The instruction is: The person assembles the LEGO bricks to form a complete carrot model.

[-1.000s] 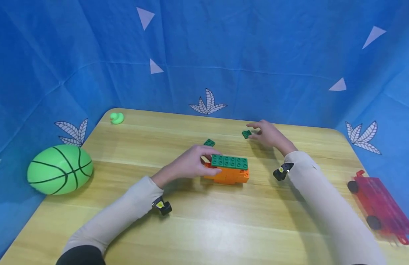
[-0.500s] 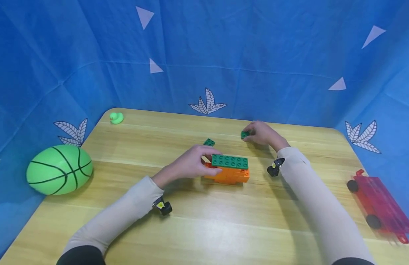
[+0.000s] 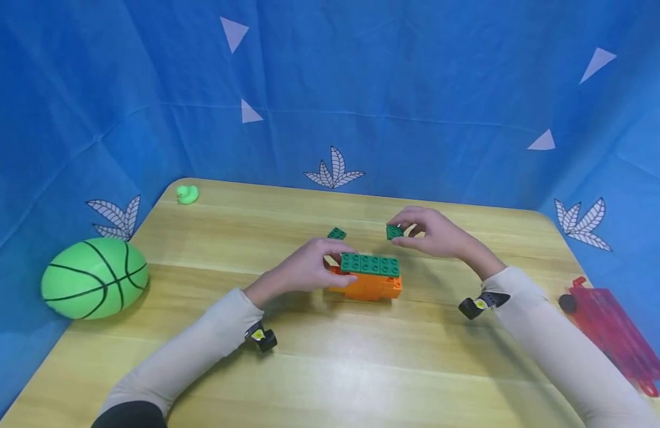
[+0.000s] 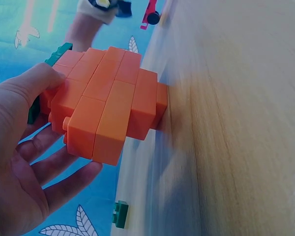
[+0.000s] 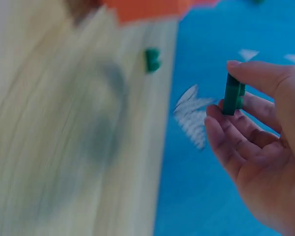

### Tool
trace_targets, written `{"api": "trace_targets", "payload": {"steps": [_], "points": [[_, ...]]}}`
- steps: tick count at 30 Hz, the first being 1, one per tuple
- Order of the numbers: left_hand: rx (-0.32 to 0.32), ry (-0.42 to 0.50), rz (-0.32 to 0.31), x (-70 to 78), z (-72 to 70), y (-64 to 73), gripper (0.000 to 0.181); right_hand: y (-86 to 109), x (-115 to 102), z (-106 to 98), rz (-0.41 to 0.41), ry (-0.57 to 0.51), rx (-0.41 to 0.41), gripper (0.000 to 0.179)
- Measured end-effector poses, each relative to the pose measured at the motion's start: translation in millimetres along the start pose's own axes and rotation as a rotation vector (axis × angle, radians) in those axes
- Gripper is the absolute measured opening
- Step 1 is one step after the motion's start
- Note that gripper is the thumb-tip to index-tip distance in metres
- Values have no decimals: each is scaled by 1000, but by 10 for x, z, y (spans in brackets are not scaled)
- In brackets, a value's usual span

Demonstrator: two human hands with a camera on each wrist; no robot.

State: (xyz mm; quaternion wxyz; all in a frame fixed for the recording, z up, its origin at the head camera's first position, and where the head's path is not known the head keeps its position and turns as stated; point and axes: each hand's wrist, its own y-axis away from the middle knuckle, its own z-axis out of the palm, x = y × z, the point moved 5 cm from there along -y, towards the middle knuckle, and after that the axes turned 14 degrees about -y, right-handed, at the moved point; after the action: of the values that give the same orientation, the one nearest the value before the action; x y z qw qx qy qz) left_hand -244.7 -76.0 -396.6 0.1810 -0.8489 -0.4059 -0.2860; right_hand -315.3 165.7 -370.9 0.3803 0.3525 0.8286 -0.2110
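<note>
An orange brick build [image 3: 368,287], stepped like a rounded block, stands on the table with a row of green bricks [image 3: 370,264] along its top. My left hand [image 3: 307,265] grips its left end, thumb on the near side and fingers behind, as the left wrist view shows the orange bricks [image 4: 103,93] from the side. Right of and beyond the build, my right hand [image 3: 433,233] pinches a small flat green brick [image 3: 395,232] between thumb and fingertips. In the right wrist view this green brick [image 5: 232,94] is held on edge, above the tabletop.
Another small green brick [image 3: 337,233] lies on the table behind the left hand. A green ball [image 3: 94,278] with black lines sits at the left edge, a green toy duck [image 3: 188,194] at the far left corner. A red toy cart [image 3: 615,333] stands at the right edge.
My right hand closed its fingertips on the green brick near the back of the table, then lifted it and drew it nearer. The left hand and the orange build stayed put.
</note>
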Motion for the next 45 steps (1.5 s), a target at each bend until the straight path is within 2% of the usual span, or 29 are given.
{"api": "trace_targets", "payload": {"steps": [8,12,16,22,34,45], "points": [[-2,-27,-8,-21,6,-23,52,351,-541,-38,-155,-70,-37,33],[-1,-30,-12,-22,-4,-16,52,437,-662,5,-190,-61,-47,32],[-2,-25,-6,-16,-4,-9,51,477,-709,82,-202,3,-37,31],[-5,3,-1,-16,2,-4,48,487,-717,173,-172,61,-39,31],[-5,12,-6,-20,2,-12,44,464,-723,221,-154,34,-61,32],[-7,1,-6,-20,-3,-14,44,480,-661,242,10,-105,-86,38]]}}
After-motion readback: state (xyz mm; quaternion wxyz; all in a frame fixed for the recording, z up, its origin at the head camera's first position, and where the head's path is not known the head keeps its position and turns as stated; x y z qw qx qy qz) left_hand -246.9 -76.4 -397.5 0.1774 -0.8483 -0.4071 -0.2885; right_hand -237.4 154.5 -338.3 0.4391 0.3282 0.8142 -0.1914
